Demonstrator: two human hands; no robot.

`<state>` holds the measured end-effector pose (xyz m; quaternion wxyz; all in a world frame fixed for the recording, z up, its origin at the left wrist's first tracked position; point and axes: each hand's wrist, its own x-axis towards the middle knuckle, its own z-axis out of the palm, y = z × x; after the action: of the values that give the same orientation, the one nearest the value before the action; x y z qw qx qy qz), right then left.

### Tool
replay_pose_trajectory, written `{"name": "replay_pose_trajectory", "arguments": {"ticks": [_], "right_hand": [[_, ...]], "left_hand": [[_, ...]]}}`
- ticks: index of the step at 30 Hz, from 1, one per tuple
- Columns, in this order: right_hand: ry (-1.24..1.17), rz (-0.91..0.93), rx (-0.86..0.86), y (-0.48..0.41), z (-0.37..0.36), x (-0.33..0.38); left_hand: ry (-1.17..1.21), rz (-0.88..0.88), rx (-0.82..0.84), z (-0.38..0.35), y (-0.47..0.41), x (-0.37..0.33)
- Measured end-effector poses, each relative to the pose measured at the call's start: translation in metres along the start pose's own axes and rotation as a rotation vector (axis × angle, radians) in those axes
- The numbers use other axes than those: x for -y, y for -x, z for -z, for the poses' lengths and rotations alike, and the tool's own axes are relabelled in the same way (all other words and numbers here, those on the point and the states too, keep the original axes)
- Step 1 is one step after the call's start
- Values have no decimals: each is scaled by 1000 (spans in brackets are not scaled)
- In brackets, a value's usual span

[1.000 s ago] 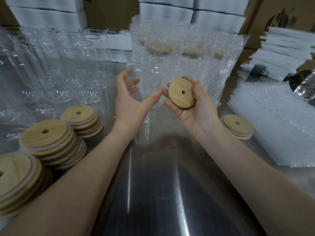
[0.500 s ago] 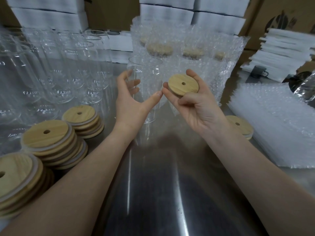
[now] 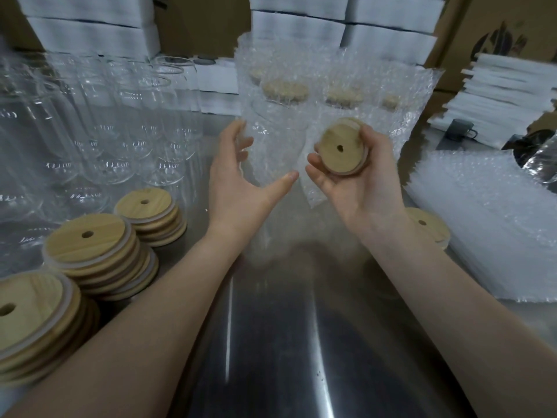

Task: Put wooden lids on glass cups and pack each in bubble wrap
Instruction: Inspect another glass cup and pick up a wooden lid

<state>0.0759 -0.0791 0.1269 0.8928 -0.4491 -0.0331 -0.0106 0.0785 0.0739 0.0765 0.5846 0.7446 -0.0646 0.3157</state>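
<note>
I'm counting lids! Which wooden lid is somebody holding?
The wooden lid in the right grip; the others lie in stacks on the table or sit on bubble-wrapped cups.

The table (image 3: 271, 357) is smooth, shiny metal. The lids (image 3: 87, 239) are pale matt wood with whitish rims. The cups (image 3: 99, 116) are clear glossy glass; the bubble wrap (image 3: 482, 221) is bumpy translucent plastic.
</note>
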Motion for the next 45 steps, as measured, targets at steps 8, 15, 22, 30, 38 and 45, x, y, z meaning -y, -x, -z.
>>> {"name": "replay_pose_trajectory", "arguments": {"ticks": [8, 15, 22, 30, 38, 45], "right_hand": [[524, 371, 74, 5, 1, -2], [819, 554, 100, 7, 6, -7], [880, 562, 109, 11, 5, -6], [906, 573, 108, 12, 3, -8], [964, 594, 146, 9, 7, -11], [1012, 554, 201, 7, 5, -5]], "left_hand": [[-436, -315, 25, -4, 5, -15], [-636, -389, 72, -4, 8, -22], [-670, -422, 73, -6, 9, -23], [-666, -433, 69, -6, 11, -24], [-661, -439, 48, -7, 12, -24], [-587, -406, 30, -9, 11, -23]]}}
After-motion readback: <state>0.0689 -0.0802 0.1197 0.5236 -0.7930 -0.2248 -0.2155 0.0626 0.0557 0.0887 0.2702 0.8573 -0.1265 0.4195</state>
